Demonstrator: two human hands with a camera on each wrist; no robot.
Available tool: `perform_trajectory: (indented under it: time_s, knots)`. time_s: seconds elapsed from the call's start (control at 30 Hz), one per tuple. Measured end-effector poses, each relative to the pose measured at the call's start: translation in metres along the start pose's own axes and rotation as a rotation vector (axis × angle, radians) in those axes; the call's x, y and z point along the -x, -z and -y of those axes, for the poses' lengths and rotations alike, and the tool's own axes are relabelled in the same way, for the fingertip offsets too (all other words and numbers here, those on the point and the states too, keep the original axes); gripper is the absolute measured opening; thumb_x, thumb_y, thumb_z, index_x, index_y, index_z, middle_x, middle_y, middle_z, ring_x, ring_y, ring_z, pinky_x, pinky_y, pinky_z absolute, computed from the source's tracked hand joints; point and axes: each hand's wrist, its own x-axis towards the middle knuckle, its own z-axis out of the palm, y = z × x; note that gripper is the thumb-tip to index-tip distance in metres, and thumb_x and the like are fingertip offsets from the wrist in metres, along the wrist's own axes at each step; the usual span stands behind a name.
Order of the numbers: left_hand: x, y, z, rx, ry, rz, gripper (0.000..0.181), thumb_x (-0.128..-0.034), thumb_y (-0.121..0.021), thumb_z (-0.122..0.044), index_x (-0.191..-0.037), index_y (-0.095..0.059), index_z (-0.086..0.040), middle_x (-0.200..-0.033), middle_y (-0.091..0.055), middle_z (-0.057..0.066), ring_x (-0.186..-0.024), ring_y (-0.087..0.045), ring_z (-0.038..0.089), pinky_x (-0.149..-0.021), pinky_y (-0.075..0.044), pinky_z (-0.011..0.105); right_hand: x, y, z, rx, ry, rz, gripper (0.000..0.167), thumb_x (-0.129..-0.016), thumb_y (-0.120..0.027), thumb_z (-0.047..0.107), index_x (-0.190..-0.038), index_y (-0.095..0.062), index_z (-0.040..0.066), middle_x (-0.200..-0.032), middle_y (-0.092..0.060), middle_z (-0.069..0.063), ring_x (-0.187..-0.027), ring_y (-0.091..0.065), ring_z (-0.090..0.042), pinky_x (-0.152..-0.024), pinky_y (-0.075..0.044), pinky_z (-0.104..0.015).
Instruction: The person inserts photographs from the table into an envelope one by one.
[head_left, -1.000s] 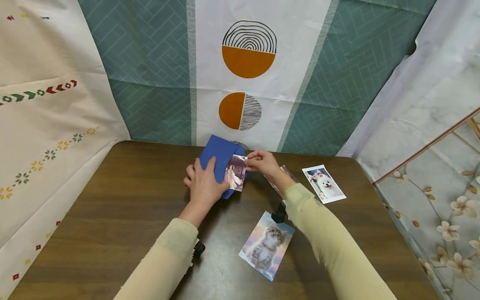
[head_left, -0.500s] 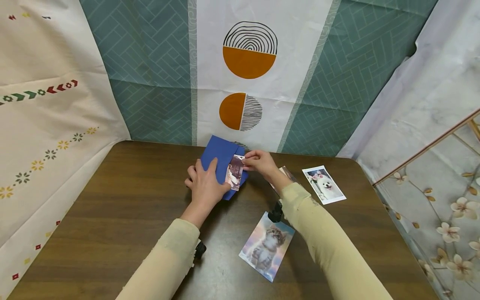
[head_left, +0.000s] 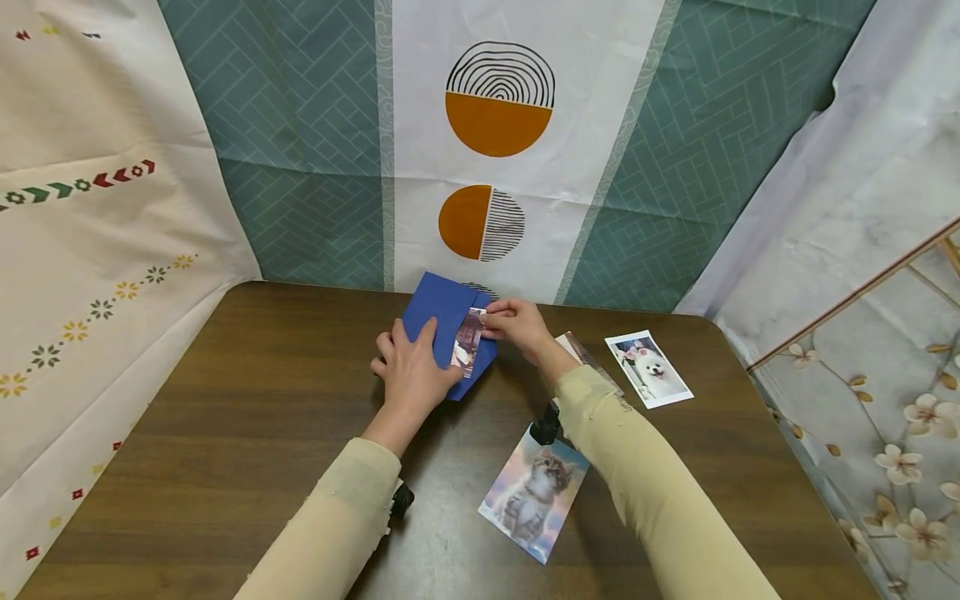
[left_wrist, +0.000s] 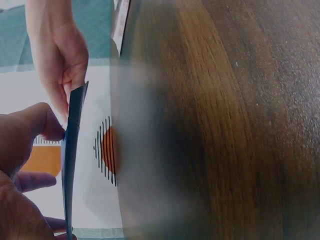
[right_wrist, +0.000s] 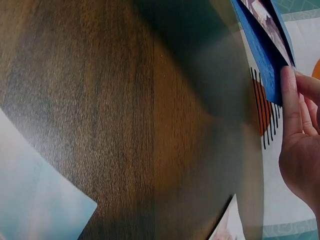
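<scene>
A blue envelope (head_left: 437,307) is held above the back of the table, its flap spread toward the right. My left hand (head_left: 409,367) grips it, with the thumb near the opening; in the left wrist view the envelope (left_wrist: 71,165) appears edge-on. A small photo card (head_left: 467,343) with a figure in pale clothes sits partly inside the envelope's mouth. My right hand (head_left: 520,327) pinches the card's upper right corner. The right wrist view shows the card (right_wrist: 267,24) between the envelope's blue layers, close to the fingertips.
On the wooden table (head_left: 247,433) lie a kitten picture (head_left: 534,500) in front and a white-dog photo (head_left: 651,369) to the right. Another card (head_left: 572,344) is partly hidden by the right forearm. Patterned cloths (head_left: 315,167) hang behind and beside the table.
The card has slid leftward, deeper into the envelope, so less of it shows. My right hand has moved slightly left with it. The left hand and envelope stay nearly still.
</scene>
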Motion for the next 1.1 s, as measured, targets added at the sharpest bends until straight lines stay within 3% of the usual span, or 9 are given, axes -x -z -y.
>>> perform_trajectory:
  time_s: [0.83,1.1]
  knots:
    - [0.000,0.002,0.000,-0.010,0.019,0.010,0.088,-0.0869,-0.086,-0.037,-0.159,-0.049,-0.003,-0.168,-0.022,0.034,-0.148,-0.021,0.055,-0.107,-0.029,0.076,-0.001,-0.014,0.007,-0.040,-0.031,-0.035,0.021,-0.102,-0.065,-0.007,-0.122,-0.065,-0.014,-0.094,-0.073,-0.009,-0.080,-0.074,-0.013,-0.077,-0.063,-0.028]
    - [0.000,0.002,-0.001,-0.017,0.018,0.003,0.089,-0.0868,-0.086,-0.040,-0.159,-0.049,-0.003,-0.167,-0.022,0.034,-0.148,-0.022,0.055,-0.107,-0.030,0.076,-0.001,-0.014,0.007,-0.048,-0.029,-0.069,0.018,-0.101,-0.066,-0.008,-0.118,-0.066,-0.013,-0.089,-0.073,-0.008,-0.077,-0.073,-0.012,-0.074,-0.063,-0.026]
